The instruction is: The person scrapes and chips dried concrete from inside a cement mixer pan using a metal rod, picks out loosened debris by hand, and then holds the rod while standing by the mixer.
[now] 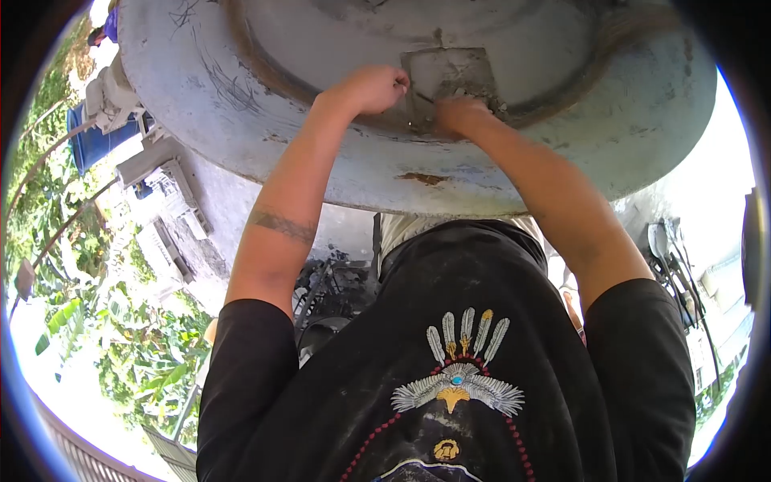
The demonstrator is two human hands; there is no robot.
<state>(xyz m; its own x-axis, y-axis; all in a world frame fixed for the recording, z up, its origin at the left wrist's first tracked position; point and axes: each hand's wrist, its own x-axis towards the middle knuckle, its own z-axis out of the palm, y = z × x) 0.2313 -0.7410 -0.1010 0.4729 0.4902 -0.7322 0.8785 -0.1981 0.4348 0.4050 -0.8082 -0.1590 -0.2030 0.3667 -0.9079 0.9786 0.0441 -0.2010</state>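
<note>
A large round grey surface (pixel 353 173) with a worn brown ring fills the top of the head view. On it lies a square, dirty grey piece (pixel 450 68) with crumbly dark bits along its lower right. My left hand (pixel 376 88) is at the left of this square, its fingers curled in a pinch; what is in them, if anything, is too small to make out. Low on the square's right side is my right hand (pixel 464 117), blurred and with its fingers mostly hidden. A thin dark strip (pixel 424 98) shows between the hands.
Grey blocks (pixel 173 197) and a blue container (pixel 100 145) stand to the left, near green plants. Dark clutter (pixel 329 289) lies on the ground below the round surface. Long-handled tools (pixel 675 257) lean at the right.
</note>
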